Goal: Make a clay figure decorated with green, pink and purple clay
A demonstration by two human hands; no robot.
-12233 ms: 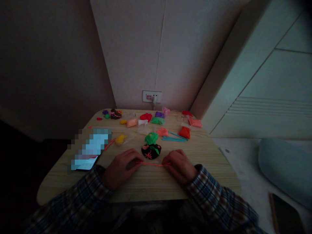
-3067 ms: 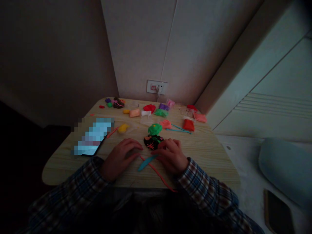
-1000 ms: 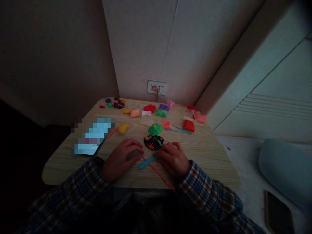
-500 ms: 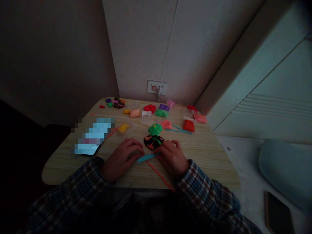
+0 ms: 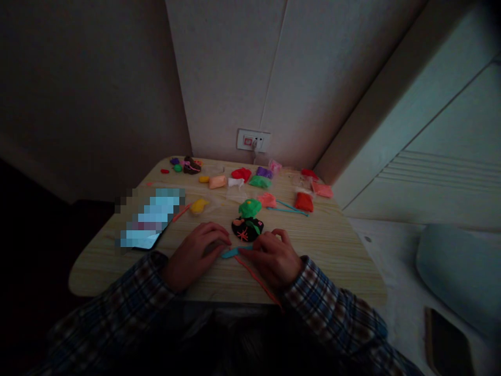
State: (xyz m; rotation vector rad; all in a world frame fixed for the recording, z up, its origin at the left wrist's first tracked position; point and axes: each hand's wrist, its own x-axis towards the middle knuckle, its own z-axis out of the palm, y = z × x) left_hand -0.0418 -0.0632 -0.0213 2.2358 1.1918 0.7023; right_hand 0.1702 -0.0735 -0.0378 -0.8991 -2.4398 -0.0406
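My right hand (image 5: 276,256) grips a flat light-blue clay tool (image 5: 230,253), which points left across the upper end of a long, thin orange clay strand (image 5: 256,277). The strand slants down the table towards me, past its front edge. My left hand (image 5: 199,256) is closed at the strand's upper end, fingertips beside the tool's tip; the exact pinch is partly hidden. Just beyond my hands lies a black clay piece (image 5: 239,230) with an orange branching shape and a green strip on it. A green clay lump (image 5: 249,208) with a yellow dot sits behind it.
A phone with a blurred lit screen (image 5: 151,219) lies at the left. Yellow clay (image 5: 199,206), an orange-red packet (image 5: 304,202), blue sticks (image 5: 291,209) and several clay packets spread across the back. Another phone (image 5: 448,339) lies right of the table (image 5: 332,261).
My right hand has lifted slightly and shifted its fingers along the blue tool, whose visible part is now shorter. The left hand has barely moved.
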